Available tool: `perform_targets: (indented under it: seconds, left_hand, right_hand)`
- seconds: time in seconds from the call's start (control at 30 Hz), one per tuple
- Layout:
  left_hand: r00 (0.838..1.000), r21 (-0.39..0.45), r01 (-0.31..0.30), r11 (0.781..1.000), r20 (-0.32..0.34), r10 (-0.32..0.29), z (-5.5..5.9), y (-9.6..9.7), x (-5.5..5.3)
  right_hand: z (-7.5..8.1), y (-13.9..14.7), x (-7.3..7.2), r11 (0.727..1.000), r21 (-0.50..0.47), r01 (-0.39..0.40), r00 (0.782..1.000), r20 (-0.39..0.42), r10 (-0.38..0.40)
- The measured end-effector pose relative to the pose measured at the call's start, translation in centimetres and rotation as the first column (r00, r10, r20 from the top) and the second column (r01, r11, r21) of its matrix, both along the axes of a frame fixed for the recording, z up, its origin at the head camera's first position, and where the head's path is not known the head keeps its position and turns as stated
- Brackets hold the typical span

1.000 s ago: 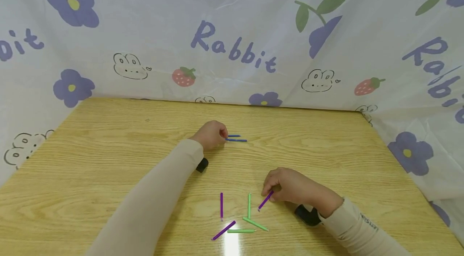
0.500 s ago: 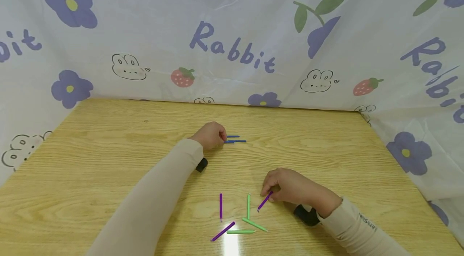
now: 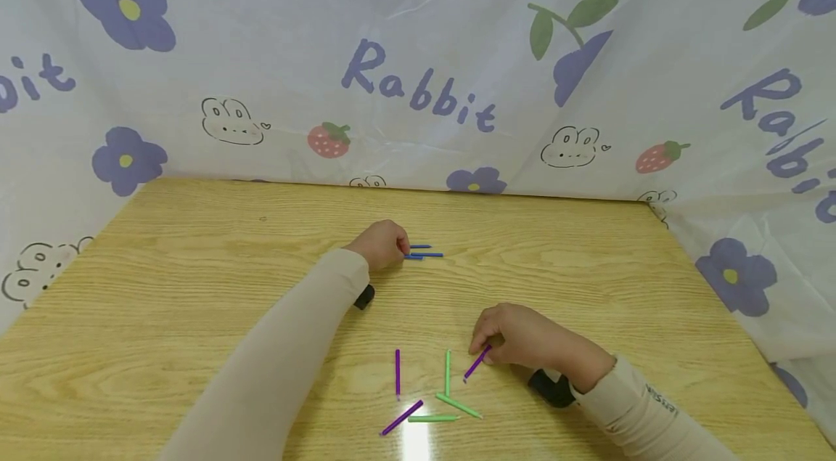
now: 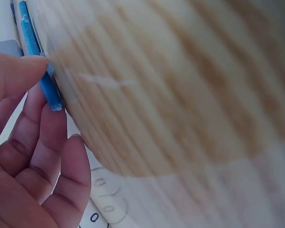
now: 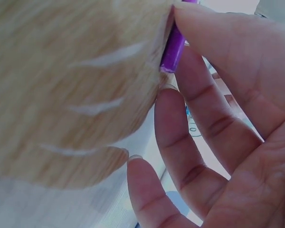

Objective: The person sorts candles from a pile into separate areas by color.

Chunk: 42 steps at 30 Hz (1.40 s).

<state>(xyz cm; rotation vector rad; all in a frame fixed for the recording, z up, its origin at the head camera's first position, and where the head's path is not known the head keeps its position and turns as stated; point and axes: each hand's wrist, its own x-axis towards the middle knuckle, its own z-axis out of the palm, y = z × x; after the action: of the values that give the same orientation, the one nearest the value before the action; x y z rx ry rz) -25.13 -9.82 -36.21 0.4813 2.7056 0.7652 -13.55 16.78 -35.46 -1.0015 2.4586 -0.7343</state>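
Far out on the wooden table, my left hand [image 3: 382, 245] pinches a thin blue candle [image 4: 50, 92] between thumb and fingertips, close over the wood. Two other blue candles lie by its fingertips: one [image 3: 431, 255] overlaps the held candle in the head view, the other [image 3: 421, 246] is slightly farther back. Nearer and to the right, my right hand [image 3: 516, 336] pinches a slanted purple candle [image 5: 173, 52] by its upper end. Left of that hand lie an upright-running green candle [image 3: 448, 372], a slanted green one [image 3: 459, 405] and a sideways green one [image 3: 433, 418].
Two more purple candles lie at the near left of the group, one pointing away [image 3: 398, 372] and one slanted [image 3: 401, 418]. The wooden table [image 3: 196, 265] ends at a white printed cloth [image 3: 418, 25] hung behind and along the sides. Black wrist straps show below both hands.
The blue candle in my left hand has come into sight below the other two, its end shifted slightly nearer. My right hand stays in place with the purple candle.
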Motion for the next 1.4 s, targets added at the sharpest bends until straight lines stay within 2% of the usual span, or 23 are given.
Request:
perform_targets:
  seconds: [0.33, 0.57, 0.73, 0.9, 1.07, 1.27, 1.4]
  left_hand:
    - [1.0, 0.006, 0.029, 1.0, -0.007, -0.029, 0.0, -0.3, 0.0]
    - [1.0, 0.021, 0.019, 1.0, 0.004, -0.019, 0.1, -0.3, 0.1]
    - [1.0, 0.029, 0.024, 0.999, -0.013, -0.023, 0.2, -0.6, 0.2]
    - [0.999, 0.064, 0.027, 0.998, -0.024, -0.026, 0.8, -0.9, 0.4]
    - [0.999, 0.113, 0.035, 0.993, -0.017, -0.033, 1.8, -1.1, 0.8]
    - [0.996, 0.149, 0.072, 0.986, -0.054, -0.064, 2.7, -1.7, 1.9]
    - [0.996, 0.17, 0.069, 0.983, -0.071, -0.058, 3.0, -2.2, 2.6]
  right_hand:
    - [-0.1, 0.0, 0.0, 1.0, 0.01, -0.01, 1.0, -0.02, 0.01]
    - [0.2, -0.2, 0.1, 1.0, -0.001, -0.018, 1.0, -0.021, 0.018]
    - [0.1, -0.1, 0.1, 0.999, -0.012, -0.037, 0.999, -0.036, 0.036]
    - [0.0, 0.0, 0.1, 0.997, -0.031, -0.065, 0.996, -0.062, 0.063]
    - [0.0, -0.1, 0.0, 0.999, -0.016, -0.044, 0.998, -0.039, 0.043]
    - [0.4, -0.3, 0.1, 1.0, 0.006, -0.027, 0.999, -0.04, 0.027]
    - [0.2, -0.3, 0.2, 1.0, 0.017, -0.018, 0.999, -0.046, 0.019]
